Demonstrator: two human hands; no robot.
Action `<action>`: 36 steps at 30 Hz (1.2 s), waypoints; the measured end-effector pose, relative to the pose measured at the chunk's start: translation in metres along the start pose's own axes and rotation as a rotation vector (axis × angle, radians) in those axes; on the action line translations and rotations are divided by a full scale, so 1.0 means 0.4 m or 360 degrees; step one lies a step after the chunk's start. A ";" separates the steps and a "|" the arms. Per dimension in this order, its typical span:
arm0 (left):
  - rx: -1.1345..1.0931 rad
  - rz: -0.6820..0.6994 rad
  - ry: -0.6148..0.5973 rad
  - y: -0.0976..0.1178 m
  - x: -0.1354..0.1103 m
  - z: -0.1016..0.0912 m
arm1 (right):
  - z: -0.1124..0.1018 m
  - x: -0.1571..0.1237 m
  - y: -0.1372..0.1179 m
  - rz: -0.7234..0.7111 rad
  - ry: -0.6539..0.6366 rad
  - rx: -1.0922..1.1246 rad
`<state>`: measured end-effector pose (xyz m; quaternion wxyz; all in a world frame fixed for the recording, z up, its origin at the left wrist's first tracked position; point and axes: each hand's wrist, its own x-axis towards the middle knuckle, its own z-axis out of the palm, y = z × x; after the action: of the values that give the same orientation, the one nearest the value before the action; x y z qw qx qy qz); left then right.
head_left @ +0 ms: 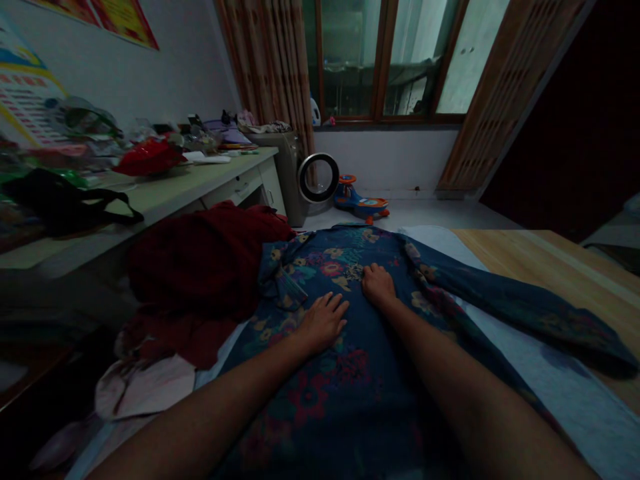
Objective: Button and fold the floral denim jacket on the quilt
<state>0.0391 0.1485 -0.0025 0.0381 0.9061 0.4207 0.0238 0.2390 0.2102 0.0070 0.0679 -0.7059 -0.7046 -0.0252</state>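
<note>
A dark blue floral long-sleeved shirt [320, 393] lies spread out in front of me, its collar end away from me. One sleeve stretches out to the right, while the left sleeve is folded in near the shoulder. My left hand [323, 323] rests flat on the middle of the shirt with its fingers apart. Slightly farther up, my right hand [379, 285] presses on the shirt with its fingers curled in. Whether cloth is caught under those curled fingers is hidden. Beneath the shirt is a pale light-blue cloth [545, 393].
Dark red clothes [200, 267] are heaped to the left, beside a pale pink cloth [150, 387]. A cluttered desk [175, 193] runs along the left wall. A washing machine with its round door [319, 178] open and a blue-orange ride-on toy [360, 200] stand beyond. Wooden boards [560, 267] extend right.
</note>
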 end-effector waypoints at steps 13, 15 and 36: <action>-0.0090 -0.0181 0.0105 -0.124 -0.310 -0.001 | -0.050 -0.265 0.139 -0.0389 -0.0407 0.0055; -0.0099 -0.0216 0.0187 -0.113 -0.335 -0.007 | -0.071 -0.319 0.160 -0.0387 -0.0426 0.0051; -0.0926 0.0172 0.0112 0.193 -0.457 -0.018 | -0.144 -0.729 0.072 -0.0549 -0.0260 0.0441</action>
<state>-0.0207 -0.0404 0.0094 0.2801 0.8768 0.3485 0.1767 0.2695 -0.0864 0.0239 0.1016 -0.5586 -0.8147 0.1178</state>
